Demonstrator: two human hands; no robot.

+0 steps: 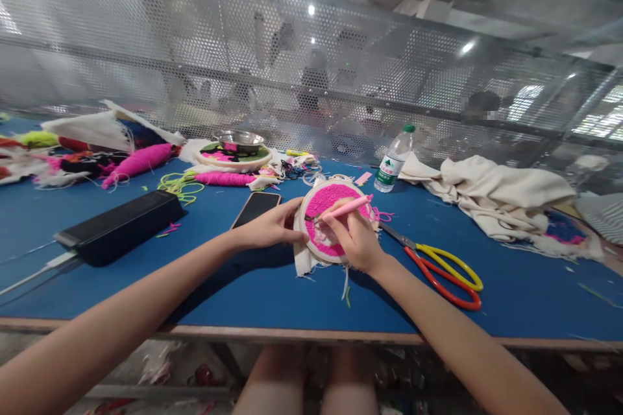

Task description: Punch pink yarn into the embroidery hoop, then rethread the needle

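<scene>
A round embroidery hoop (335, 193) holds cloth covered mostly in bright pink loops, with a paler patch near its middle. My left hand (273, 225) grips the hoop's left rim, thumb on the front and fingers behind. In my right hand (354, 237) is a pink punch needle pen (351, 205), pinched between thumb and fingers, its tip at the left part of the pink surface. The lower edge of my right hand rests over the hoop's right side. Loose cloth and threads hang below the hoop. A dark phone (256, 206) lies just behind my left hand.
Scissors (438, 266) with red and yellow handles lie right of the hoop. A water bottle (393, 161) stands behind, near cream cloth (491, 191). At left are a black power bank (121, 224) and pink yarn (141, 162). A second hoop (233, 167) bears a metal bowl (241, 141).
</scene>
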